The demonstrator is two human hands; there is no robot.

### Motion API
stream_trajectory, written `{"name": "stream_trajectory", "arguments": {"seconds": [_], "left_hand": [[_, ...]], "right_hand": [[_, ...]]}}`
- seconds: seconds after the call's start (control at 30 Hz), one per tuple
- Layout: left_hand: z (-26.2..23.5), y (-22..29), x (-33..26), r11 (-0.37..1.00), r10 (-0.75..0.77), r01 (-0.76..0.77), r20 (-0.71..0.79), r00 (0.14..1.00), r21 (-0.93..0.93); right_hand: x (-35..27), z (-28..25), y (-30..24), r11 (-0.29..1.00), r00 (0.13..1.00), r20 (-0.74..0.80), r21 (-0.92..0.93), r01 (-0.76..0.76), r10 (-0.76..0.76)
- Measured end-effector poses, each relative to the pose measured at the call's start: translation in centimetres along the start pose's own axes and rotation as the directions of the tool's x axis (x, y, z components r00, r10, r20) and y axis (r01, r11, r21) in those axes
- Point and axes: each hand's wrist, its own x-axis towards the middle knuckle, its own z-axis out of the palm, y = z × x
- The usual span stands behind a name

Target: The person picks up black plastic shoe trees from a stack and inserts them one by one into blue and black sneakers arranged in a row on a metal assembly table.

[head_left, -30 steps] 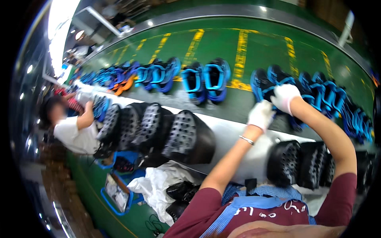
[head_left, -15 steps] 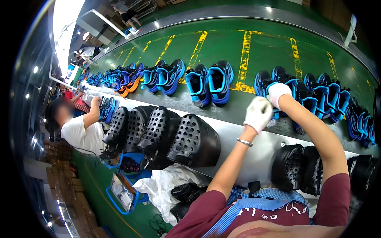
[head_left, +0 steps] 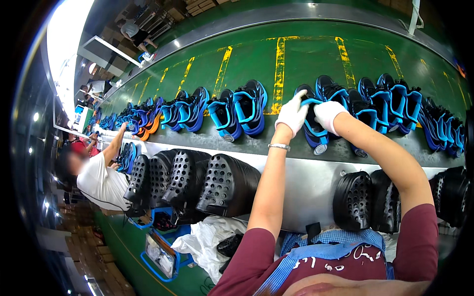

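A black and blue sneaker (head_left: pixel 314 129) stands between my two white-gloved hands, its bright blue-lined opening showing. My left hand (head_left: pixel 292 114) is at its left side, fingers closed at the collar and one finger reaching up along the shoe. On the right side of the opening, my right hand (head_left: pixel 330 117) is curled over the collar, its fingertips partly hidden. Just beyond stands another sneaker (head_left: pixel 330 89) of the same kind, with more sneakers (head_left: pixel 390 101) to the right. A pair of sneakers (head_left: pixel 249 108) sits left of my hands.
The sneakers line a green surface (head_left: pixel 256 54) with yellow markings. Along the near metal ledge (head_left: pixel 306 187) stand black perforated boot-shaped forms (head_left: pixel 229 185) at left and more forms (head_left: pixel 355 200) at right. A co-worker (head_left: pixel 101 182) in white reaches toward the shoes at far left.
My hands were close together, the left one blurred; now they are apart on either side of the sneaker. The left hand has moved up and left. The shoes appear farther left in view.
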Motion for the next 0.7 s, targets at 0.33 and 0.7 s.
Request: {"name": "stream_trajectory", "arguments": {"seconds": [0.33,0.7], "left_hand": [[2.0,3.9,-4.2,0.988,-0.042,0.107,-0.46,0.887,0.114],[2.4,4.1,-4.6,0.88,-0.331,0.104,0.44,0.835,0.464]], "right_hand": [[-0.9,-1.2,-1.1,0.982,0.996,-0.076,-0.185,0.026,-0.041],[-0.9,-2.9,-2.6,0.976,0.998,0.039,-0.209,0.059,-0.052]]}}
